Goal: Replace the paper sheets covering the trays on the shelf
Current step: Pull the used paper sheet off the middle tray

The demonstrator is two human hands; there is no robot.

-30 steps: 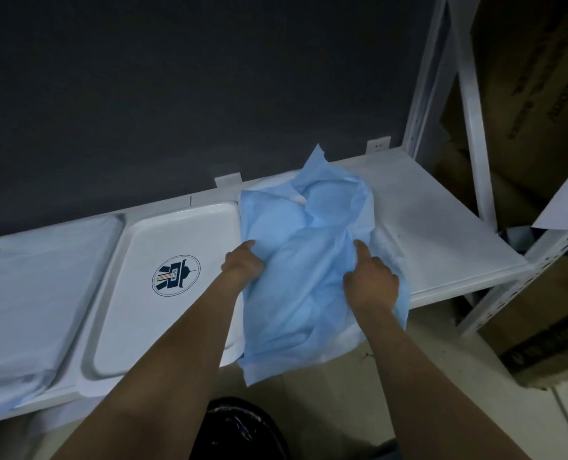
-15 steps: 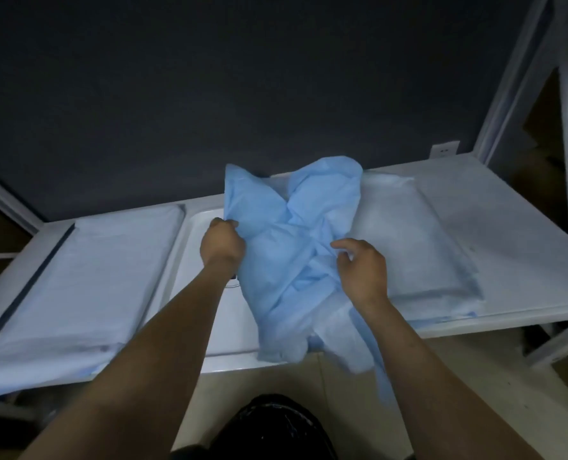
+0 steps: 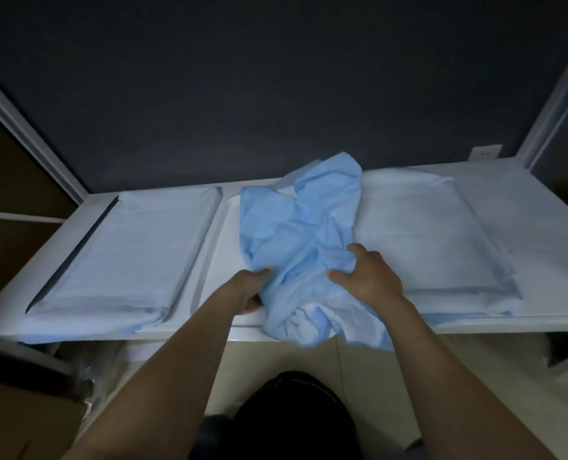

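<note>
The crumpled blue sheet (image 3: 302, 234) blocks the middle tray (image 3: 223, 247); left covered tray (image 3: 126, 254) and right covered tray (image 3: 418, 234) flank it; the shelf (image 3: 525, 200) lies open at its right end.

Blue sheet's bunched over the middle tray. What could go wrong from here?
The left hand and right hand grip the crumpled blue sheet; pulling apart might tear it.
Its lower end hangs past the shelf front and could slide off.
It lies against the right covered tray; tugging may shift that cover.

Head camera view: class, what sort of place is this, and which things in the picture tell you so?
Probably a storeroom or back room: a plain white metal shelf holds a tray and flat paper sheets, a cardboard box sits low on the left, and the light is dim.
</note>
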